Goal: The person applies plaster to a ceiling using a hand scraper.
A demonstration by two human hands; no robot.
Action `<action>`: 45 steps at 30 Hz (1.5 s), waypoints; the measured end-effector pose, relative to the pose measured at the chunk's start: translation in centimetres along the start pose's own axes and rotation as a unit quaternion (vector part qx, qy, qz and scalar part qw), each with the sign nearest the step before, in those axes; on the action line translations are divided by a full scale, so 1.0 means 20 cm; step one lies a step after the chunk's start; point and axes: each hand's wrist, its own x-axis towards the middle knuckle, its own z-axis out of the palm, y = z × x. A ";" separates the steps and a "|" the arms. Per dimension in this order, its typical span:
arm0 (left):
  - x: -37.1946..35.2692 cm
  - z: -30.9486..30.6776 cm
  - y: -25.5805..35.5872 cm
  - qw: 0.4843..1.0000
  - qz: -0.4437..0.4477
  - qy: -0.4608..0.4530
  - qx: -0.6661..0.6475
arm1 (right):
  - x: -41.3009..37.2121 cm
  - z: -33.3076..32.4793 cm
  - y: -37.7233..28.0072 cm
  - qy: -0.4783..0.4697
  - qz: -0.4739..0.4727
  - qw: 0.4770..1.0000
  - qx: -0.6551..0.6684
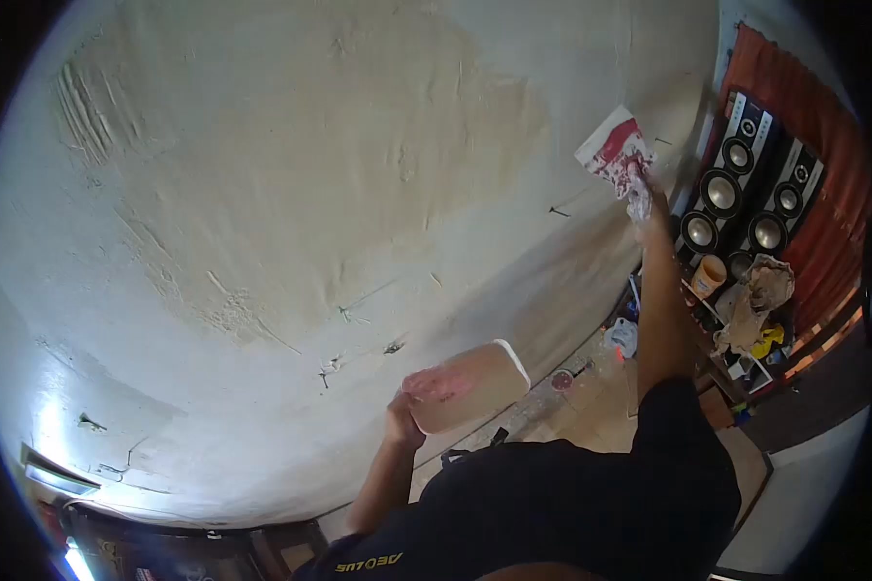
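My left hand (pixel 404 423) grips a rounded rectangular plastic tub (pixel 480 395) by its near left corner, with pinkish paste smeared at that end. White paste lines the tub's far right rim. Raised at the upper right, my right hand (pixel 641 194) is closed around a wide putty knife (pixel 610 145), its blade smeared white and red. The fingers are coated in pale paste. The blade overlaps the wall (pixel 310 145) in this view. A broad beige patch, ridges and scraped marks show on the wall's surface.
Nails (pixel 559 211) and small plugs stick out of the wall. Tall speakers (pixel 722 194) stand at right before a red curtain (pixel 833 145). Below them are an orange cup (pixel 708 276), crumpled paper (pixel 751 310) and a plastic bag (pixel 622 337). A lamp (pixel 63 479) shines at lower left.
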 end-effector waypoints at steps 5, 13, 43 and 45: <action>0.07 0.02 -0.01 0.996 0.003 -0.081 0.029 | -0.47 -0.13 0.07 -0.080 0.130 0.977 0.151; 0.17 0.05 -0.04 0.996 -0.019 -0.086 0.010 | -1.06 0.11 -0.02 -0.106 0.267 0.853 0.436; -0.12 -0.11 0.01 0.998 -0.018 0.045 -0.036 | -0.64 0.63 0.30 -0.107 -0.117 0.962 -0.221; -0.12 -0.15 0.01 0.998 -0.014 0.043 -0.034 | -0.64 0.53 0.31 -0.109 -0.043 0.993 0.029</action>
